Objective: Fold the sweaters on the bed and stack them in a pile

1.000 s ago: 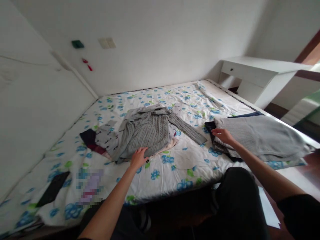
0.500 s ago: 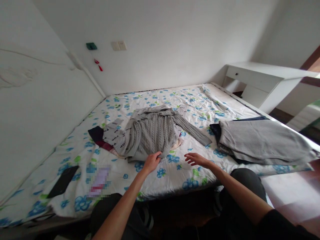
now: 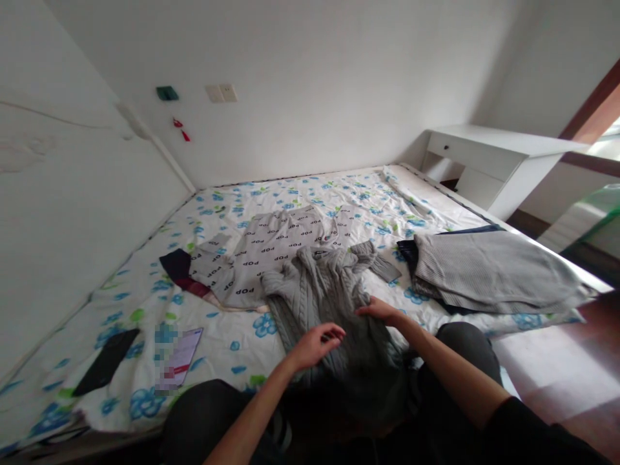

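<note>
A grey cable-knit sweater (image 3: 329, 297) lies bunched at the near edge of the bed, hanging over it toward me. My left hand (image 3: 314, 345) pinches the sweater's lower part, fingers curled into the knit. My right hand (image 3: 382, 311) rests on its right side, gripping the fabric. Behind it, a grey top printed with "POP" (image 3: 261, 248) lies spread flat over a dark red garment (image 3: 181, 271).
The bed carries a white sheet with blue flowers (image 3: 368, 194). A stack of folded grey and dark clothes (image 3: 484, 271) sits at the right. A black phone (image 3: 104, 361) and a paper card (image 3: 177, 358) lie at the left. A white desk (image 3: 489, 161) stands beyond the bed.
Both hands took hold of the cable-knit sweater and dragged it off the pile toward me, uncovering the "POP" top. The right hand came over from the folded stack.
</note>
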The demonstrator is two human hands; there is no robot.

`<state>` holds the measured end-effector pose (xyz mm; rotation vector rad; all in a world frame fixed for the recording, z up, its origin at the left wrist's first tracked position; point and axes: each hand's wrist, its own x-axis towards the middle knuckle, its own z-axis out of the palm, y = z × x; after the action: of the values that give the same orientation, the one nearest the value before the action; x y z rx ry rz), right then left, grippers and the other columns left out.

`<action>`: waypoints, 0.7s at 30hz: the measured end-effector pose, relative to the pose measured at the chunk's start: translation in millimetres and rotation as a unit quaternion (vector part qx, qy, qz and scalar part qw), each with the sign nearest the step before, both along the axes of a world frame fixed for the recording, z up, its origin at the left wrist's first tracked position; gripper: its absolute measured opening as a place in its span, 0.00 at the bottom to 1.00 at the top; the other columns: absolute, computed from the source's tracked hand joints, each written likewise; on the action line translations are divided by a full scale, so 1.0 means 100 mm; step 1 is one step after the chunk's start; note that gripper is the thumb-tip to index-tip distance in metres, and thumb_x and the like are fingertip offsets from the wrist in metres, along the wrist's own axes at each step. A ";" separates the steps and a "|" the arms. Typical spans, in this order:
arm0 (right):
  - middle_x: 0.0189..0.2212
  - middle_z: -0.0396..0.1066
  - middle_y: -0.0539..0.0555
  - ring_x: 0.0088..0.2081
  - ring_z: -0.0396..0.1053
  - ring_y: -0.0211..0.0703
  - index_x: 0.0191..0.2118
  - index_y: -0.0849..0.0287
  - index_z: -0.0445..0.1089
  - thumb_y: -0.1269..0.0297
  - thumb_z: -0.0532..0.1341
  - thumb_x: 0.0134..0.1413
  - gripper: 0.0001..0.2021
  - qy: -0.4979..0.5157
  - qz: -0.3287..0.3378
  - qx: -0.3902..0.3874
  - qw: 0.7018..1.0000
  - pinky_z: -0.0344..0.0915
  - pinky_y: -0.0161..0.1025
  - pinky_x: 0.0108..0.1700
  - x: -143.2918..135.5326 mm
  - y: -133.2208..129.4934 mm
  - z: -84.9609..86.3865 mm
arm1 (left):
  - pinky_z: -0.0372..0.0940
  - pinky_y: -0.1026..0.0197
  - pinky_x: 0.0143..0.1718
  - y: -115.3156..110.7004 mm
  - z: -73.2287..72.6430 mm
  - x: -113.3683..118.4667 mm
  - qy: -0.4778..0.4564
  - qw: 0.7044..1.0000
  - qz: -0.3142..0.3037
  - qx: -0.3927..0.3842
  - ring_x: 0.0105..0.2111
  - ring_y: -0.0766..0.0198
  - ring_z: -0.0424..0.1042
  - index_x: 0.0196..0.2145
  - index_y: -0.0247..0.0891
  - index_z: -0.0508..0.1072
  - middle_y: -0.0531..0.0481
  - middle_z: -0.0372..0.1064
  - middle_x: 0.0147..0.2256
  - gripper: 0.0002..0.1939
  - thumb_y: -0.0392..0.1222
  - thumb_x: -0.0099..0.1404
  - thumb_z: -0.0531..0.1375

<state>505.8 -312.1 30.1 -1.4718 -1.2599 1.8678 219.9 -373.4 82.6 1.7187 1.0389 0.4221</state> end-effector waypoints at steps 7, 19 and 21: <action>0.31 0.82 0.48 0.40 0.83 0.49 0.35 0.59 0.81 0.53 0.87 0.30 0.26 -0.049 0.404 -0.094 0.909 0.80 0.38 0.46 0.12 -0.04 0.09 | 0.79 0.45 0.50 1.07 -0.29 -1.29 0.101 0.947 0.264 0.151 0.45 0.49 0.82 0.51 0.40 0.82 0.38 0.83 0.53 0.22 0.53 0.62 0.66; 0.65 0.79 0.59 0.65 0.77 0.54 0.68 0.53 0.78 0.76 0.71 0.52 0.35 -0.410 0.179 0.333 0.830 0.66 0.45 0.71 0.67 0.79 -0.06 | 0.68 0.43 0.71 2.09 -0.45 -1.32 0.234 0.907 0.213 0.279 0.66 0.45 0.76 0.68 0.38 0.75 0.37 0.77 0.67 0.30 0.42 0.70 0.61; 0.64 0.80 0.59 0.65 0.76 0.57 0.68 0.51 0.78 0.74 0.73 0.49 0.37 -0.427 0.212 0.326 0.816 0.67 0.46 0.70 0.60 0.74 -0.14 | 0.64 0.45 0.74 2.36 -0.44 -1.19 0.249 0.904 0.200 0.283 0.70 0.46 0.73 0.71 0.39 0.72 0.38 0.74 0.70 0.33 0.40 0.69 0.61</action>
<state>565.5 -237.9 16.6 -1.7232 -2.4911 0.6929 101.2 -137.8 39.0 2.1942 1.7905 0.6033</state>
